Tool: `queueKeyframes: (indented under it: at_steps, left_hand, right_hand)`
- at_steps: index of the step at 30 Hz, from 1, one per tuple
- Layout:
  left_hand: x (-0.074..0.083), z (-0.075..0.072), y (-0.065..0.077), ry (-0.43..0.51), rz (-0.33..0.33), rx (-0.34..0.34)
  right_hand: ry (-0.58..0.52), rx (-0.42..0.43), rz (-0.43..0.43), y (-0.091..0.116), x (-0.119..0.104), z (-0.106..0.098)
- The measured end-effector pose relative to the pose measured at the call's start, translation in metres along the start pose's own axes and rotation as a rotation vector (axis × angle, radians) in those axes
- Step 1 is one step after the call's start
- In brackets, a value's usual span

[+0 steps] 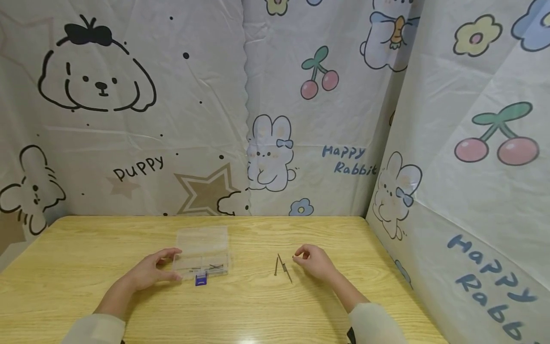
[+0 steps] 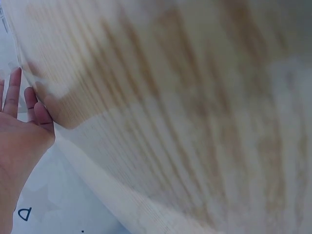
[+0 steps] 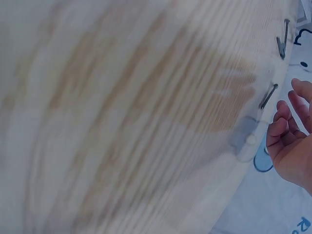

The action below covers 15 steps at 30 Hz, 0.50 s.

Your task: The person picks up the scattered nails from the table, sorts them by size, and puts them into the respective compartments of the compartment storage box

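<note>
A clear plastic box lies with its lid raised at the back and a blue latch at the front. Several thin dark screws lie in its front part. My left hand holds the box by its left side, thumb at the front corner and fingers farther back. To the right, my right hand has its fingers curled, thumb and forefinger pinching a small dark thing, mostly hidden. Left of these fingertips, a few loose screws lie on the table; the right wrist view shows one screw close to the fingers.
The wood-grain table reaches back to a printed cloth hung behind it. A second cloth side stands along the table's right edge.
</note>
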<state>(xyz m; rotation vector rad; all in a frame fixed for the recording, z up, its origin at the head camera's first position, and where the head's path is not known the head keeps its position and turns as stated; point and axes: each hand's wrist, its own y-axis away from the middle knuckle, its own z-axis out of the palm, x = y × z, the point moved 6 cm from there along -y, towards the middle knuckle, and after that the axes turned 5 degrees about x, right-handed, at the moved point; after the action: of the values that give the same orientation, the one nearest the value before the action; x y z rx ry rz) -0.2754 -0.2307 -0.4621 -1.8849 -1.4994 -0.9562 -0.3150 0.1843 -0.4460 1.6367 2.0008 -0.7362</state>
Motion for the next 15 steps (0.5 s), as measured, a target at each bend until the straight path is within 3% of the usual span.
queueKeyframes:
  at_steps: [15]
  left_hand:
    - [0.001, 0.0, 0.0, -0.018, 0.005, 0.008]
  right_hand:
    - [0.065, 0.029, 0.02, 0.011, 0.022, -0.012]
